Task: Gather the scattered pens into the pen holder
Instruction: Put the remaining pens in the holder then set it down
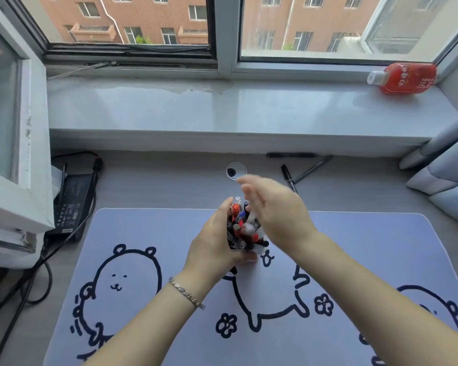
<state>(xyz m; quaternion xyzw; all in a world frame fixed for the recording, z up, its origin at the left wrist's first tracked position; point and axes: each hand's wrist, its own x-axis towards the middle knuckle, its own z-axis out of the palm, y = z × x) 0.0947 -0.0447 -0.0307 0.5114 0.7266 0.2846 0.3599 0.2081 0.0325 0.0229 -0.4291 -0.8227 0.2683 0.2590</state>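
Observation:
A clear pen holder (258,249) packed with several red, blue and black pens (238,220) stands on the lilac desk mat (143,233). My left hand (214,247) wraps around the holder's left side. My right hand (273,207) hovers just right of and above the pens, fingers spread and blurred, holding nothing. Three dark pens lie loose on the desk behind: one black pen (288,178) partly hidden by my right hand, a grey pen (313,169) beside it, and a black pen (290,155) against the sill.
A black power adapter (72,204) with cables lies at the left desk edge. A cable grommet (236,170) sits behind the holder. A red bottle (405,77) lies on the windowsill. Grey curtains (444,165) hang at the right.

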